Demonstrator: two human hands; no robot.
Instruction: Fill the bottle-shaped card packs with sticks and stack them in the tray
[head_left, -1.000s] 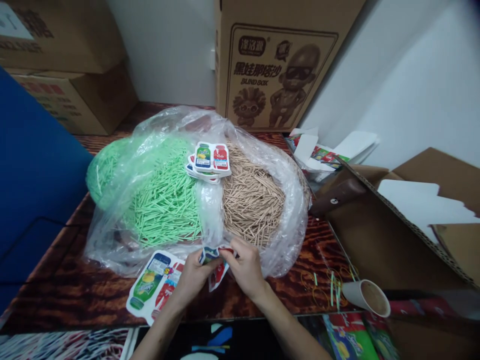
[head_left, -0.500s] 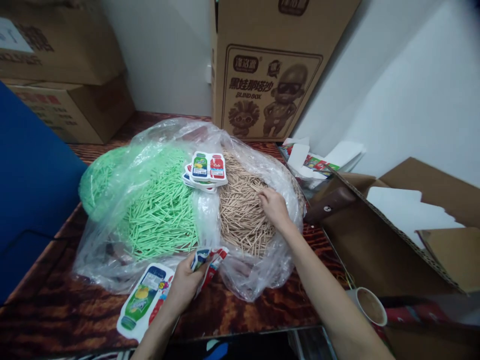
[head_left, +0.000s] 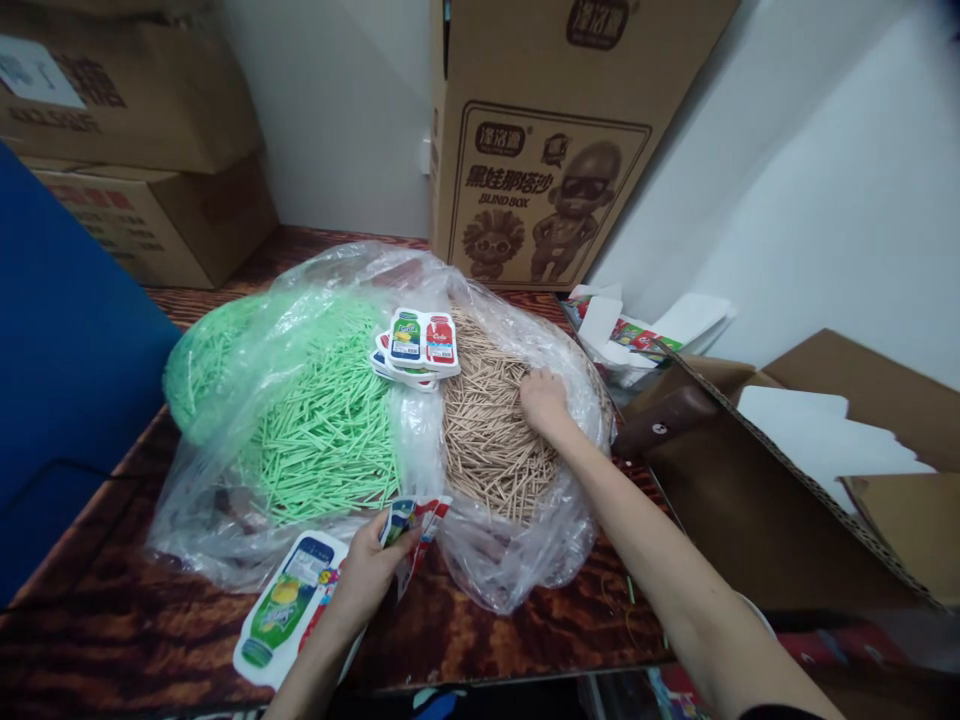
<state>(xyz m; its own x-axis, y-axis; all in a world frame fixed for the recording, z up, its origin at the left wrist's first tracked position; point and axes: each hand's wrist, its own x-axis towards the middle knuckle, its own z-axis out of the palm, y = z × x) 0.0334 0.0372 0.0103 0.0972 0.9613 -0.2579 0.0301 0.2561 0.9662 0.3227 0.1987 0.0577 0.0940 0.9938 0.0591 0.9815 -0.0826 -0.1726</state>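
In the head view my left hand [head_left: 371, 568] is closed on a small printed packet [head_left: 421, 520], blue-green on one half and red on the other. Under that forearm lies a larger bottle-shaped printed card [head_left: 289, 605]. My right hand [head_left: 544, 400] is down on a heap of thin brown sticks [head_left: 495, 430], fingers curled in and their tips hidden. Beside it is a heap of thin green sticks [head_left: 326, 420]. Both heaps lie in clear plastic bags [head_left: 517, 555]. A small stack of printed packets [head_left: 420, 345] rests between the heaps at the back.
A tall cardboard box [head_left: 540, 220] stands behind the bags. More cartons [head_left: 172, 220] are stacked at the back left, near a blue panel [head_left: 67, 380]. An open carton [head_left: 765, 520] with white cards [head_left: 817, 430] is at the right. The table [head_left: 150, 640] is dark, wood-patterned.
My right hand has pushed slightly further down into the brown sticks, its fingers now less visible. My left hand keeps the packet in nearly the same place. The view has shifted slightly.
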